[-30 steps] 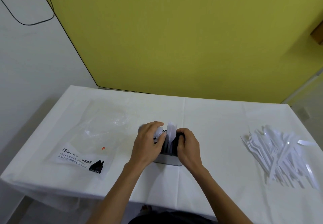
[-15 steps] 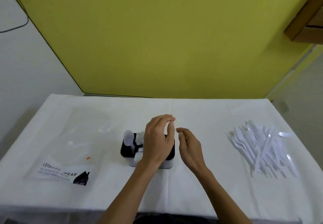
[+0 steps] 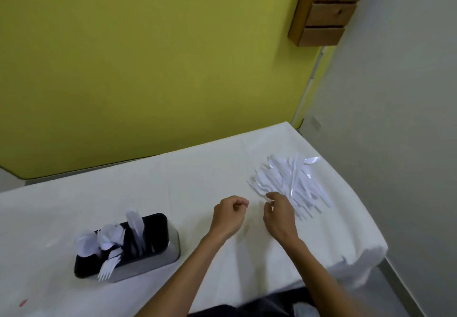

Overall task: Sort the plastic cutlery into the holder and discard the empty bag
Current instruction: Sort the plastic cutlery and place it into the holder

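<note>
The black and steel holder [image 3: 148, 258] stands on the white-covered table [image 3: 193, 175] at the left. White spoons, forks and knives stick up from its compartments. A heap of loose white plastic cutlery [image 3: 294, 180] lies at the right. My right hand [image 3: 278, 214] is at the heap's near-left edge, and its curled fingertips pinch a white piece there. My left hand [image 3: 228, 215] hovers just left of it with its fingers curled in, holding nothing. The bag is out of view.
A wooden drawer unit [image 3: 326, 7] hangs on the yellow wall at the upper right. The table's right edge drops off just past the cutlery heap. A small pink mark [image 3: 23, 303] sits on the cloth at the lower left.
Both hands have left the holder and moved right to the loose heap. The view has swung right, so the bag has dropped out of sight.
</note>
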Tool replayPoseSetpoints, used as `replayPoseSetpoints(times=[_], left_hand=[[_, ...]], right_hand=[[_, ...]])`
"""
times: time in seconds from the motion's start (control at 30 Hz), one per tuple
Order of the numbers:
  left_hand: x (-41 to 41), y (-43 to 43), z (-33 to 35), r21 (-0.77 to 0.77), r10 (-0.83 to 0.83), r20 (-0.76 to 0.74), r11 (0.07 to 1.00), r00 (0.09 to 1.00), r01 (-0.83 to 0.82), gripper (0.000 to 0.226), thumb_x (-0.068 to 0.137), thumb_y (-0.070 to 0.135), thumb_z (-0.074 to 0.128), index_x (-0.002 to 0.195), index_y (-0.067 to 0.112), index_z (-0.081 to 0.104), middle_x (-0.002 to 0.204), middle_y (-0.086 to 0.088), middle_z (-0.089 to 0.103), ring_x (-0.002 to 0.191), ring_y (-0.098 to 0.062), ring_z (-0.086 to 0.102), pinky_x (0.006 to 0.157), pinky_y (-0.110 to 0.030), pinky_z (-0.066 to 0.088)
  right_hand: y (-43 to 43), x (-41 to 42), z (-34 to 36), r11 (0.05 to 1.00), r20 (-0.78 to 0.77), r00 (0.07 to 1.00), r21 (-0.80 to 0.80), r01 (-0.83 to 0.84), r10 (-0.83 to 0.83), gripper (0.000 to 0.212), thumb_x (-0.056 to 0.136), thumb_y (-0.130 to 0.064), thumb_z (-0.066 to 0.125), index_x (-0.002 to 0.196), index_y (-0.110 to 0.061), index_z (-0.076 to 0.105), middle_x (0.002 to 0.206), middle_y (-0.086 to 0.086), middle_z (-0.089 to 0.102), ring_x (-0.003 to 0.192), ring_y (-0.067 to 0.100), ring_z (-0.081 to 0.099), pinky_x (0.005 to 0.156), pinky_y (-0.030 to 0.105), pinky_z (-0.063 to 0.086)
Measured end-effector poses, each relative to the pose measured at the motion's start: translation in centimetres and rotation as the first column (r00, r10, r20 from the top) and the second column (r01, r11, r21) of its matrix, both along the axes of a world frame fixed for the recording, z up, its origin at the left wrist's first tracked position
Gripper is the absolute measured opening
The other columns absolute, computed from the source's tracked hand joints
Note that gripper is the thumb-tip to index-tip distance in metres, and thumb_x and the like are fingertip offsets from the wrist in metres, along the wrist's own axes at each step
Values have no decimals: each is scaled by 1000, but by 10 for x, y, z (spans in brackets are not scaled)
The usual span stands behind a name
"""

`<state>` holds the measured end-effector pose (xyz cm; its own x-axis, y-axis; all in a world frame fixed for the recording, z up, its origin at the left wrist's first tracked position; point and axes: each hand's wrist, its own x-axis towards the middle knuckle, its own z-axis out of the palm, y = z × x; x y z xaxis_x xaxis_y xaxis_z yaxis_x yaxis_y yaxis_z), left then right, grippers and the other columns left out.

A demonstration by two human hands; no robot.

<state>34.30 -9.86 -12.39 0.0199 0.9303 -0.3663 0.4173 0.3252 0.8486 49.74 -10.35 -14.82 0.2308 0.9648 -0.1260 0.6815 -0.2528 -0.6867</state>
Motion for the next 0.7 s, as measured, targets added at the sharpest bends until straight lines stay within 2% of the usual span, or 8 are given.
replayPoseSetpoints(times=[0.07, 0.17, 0.27, 0.37, 0.47, 0.53, 0.63, 0.7], left_hand=[[14, 3, -13, -97, 14, 46, 995, 999, -10, 25, 92, 13, 53, 96, 23, 75, 98, 8, 76, 86, -5, 72, 77, -20, 54], [29, 10, -26, -197, 97, 100, 977, 990, -76, 18, 93, 15, 55, 97, 20, 72, 97, 4, 76, 77, -5, 72, 70, -21, 53], [39, 17, -33, -219, 171, 87, 964, 981, -149, 15, 96, 24, 55, 95, 18, 69, 95, 2, 75, 75, -10, 73, 71, -27, 59], [48, 24, -39, -199, 249, 74, 952, 966, -231, 20, 96, 28, 57, 90, 13, 69, 87, -2, 76, 72, -14, 74, 69, -30, 63], [51, 28, -40, -199, 296, 70, 940, 953, -278, 28, 94, 31, 63, 90, 4, 69, 77, -6, 76, 66, -15, 74, 63, -30, 63], [50, 29, -40, -209, 312, 74, 933, 947, -291, 29, 93, 31, 64, 89, 2, 68, 74, -6, 76, 62, -15, 72, 61, -30, 62], [46, 33, -44, -229, 360, 130, 917, 924, -326, 27, 91, 31, 65, 84, 5, 62, 74, -6, 71, 64, -15, 72, 72, -39, 64], [42, 35, -43, -248, 399, 209, 905, 893, -347, 25, 90, 30, 65, 88, 5, 61, 80, -11, 71, 68, -19, 71, 80, -45, 62]], right_hand=[[1, 17, -3, 999, 115, 993, -48, -2, 8, 35, 96, -5, 49, 130, -10, 56, 126, 8, 59, 115, 28, 58, 92, 35, 48], [4, 27, -9, 988, 310, 943, -129, -81, 118, 27, 92, -4, 47, 118, -12, 52, 114, 8, 55, 93, 29, 60, 70, 35, 48], [8, 30, -7, 972, 388, 899, -186, -140, 204, 23, 94, -11, 46, 116, -13, 52, 110, 7, 59, 89, 30, 62, 70, 35, 47], [12, 35, -4, 962, 373, 895, -211, -175, 245, 18, 92, -17, 49, 106, -13, 60, 103, 4, 62, 88, 26, 62, 68, 32, 44], [14, 35, -1, 952, 320, 909, -231, -200, 269, 15, 87, -22, 57, 93, -13, 67, 90, 2, 66, 79, 21, 63, 68, 31, 53], [14, 35, 2, 947, 254, 928, -238, -213, 273, 15, 83, -27, 63, 90, -15, 69, 86, 0, 68, 78, 19, 63, 67, 30, 53], [15, 35, 4, 948, 124, 954, -203, -243, 272, 16, 81, -29, 67, 93, -19, 70, 86, -6, 70, 79, 13, 64, 68, 26, 52], [16, 35, 5, 942, 59, 954, -184, -281, 296, 19, 84, -33, 69, 98, -21, 71, 90, -8, 71, 82, 10, 64, 70, 24, 50]])
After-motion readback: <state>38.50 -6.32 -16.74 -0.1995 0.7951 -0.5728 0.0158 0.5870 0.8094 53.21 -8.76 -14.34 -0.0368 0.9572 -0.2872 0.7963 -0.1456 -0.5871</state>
